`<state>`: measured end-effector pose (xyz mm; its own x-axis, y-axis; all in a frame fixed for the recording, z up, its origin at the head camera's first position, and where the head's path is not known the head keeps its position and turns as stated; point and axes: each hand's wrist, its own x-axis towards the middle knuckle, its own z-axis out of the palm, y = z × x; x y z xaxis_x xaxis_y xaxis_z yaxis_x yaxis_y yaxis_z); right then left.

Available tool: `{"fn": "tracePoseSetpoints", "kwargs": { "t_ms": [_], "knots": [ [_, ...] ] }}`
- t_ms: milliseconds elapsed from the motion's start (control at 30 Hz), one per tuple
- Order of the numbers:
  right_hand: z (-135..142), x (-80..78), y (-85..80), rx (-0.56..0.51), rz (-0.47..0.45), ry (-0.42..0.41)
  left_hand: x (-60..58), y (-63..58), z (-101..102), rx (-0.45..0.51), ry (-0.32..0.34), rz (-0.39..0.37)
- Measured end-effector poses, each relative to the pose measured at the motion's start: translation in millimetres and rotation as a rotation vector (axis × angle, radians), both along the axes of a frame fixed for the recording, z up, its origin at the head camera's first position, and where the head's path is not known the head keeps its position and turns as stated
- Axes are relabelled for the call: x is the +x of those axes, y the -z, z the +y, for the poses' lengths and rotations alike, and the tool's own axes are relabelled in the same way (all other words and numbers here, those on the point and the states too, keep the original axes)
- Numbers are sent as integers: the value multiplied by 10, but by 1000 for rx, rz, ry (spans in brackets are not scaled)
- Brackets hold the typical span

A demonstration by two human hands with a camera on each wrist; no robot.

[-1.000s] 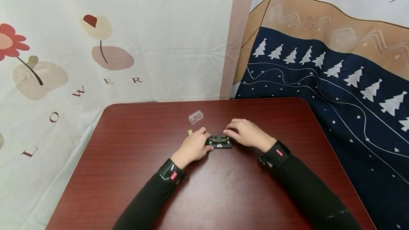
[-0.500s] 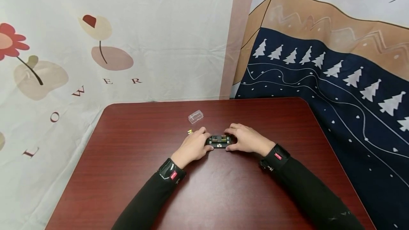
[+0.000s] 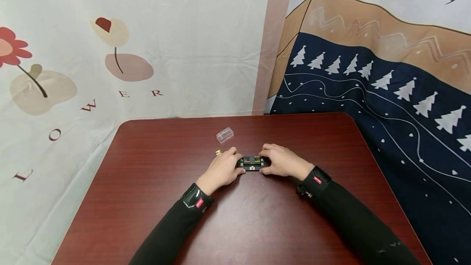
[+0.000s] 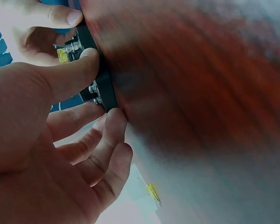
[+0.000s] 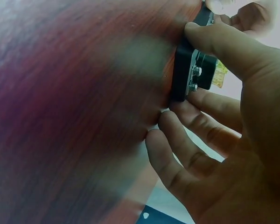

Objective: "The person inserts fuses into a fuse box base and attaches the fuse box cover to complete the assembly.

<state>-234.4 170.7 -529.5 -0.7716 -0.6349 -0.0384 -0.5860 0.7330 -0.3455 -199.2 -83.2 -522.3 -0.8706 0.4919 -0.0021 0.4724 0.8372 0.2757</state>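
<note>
A black fuse holder [image 3: 252, 168] with metal screws on top sits on the table in front of me in the head view. My left hand [image 3: 222, 168] grips its left end, thumb along the near side and fingers at the far side. At the opposite end, my right hand [image 3: 283, 161] holds it the same way, its thumb pressed on the near edge in the right wrist view. A translucent yellow fuse [image 5: 219, 74] stands up from the holder. Another yellow fuse [image 4: 152, 193], with metal prongs, lies loose beyond the left hand's fingers.
Farther back on the dark red wood table [image 3: 235, 224] lies a clear plastic cover [image 3: 225, 135], left of the holder. Behind the table's far edge hang a white printed cloth [image 3: 206, 52] and a navy one with white trees [image 3: 368, 109].
My right hand has come down from above the holder's right end, its thumb moving to the near side, and now grips that end. The left hand keeps its hold.
</note>
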Motion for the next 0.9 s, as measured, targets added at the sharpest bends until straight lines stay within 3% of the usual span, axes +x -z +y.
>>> {"fn": "tracePoseSetpoints", "kwargs": {
  "t_ms": [333,700,900],
  "knots": [
    [-13,7,-38,22,-23,0,32,-13,-7,12,2,1],
    [-18,21,-53,36,-23,-5,62,13,-14,-31,26,67],
    [-8,28,-41,34,-14,-8,103,-52,-23,-41,35,79]
  ]
}}
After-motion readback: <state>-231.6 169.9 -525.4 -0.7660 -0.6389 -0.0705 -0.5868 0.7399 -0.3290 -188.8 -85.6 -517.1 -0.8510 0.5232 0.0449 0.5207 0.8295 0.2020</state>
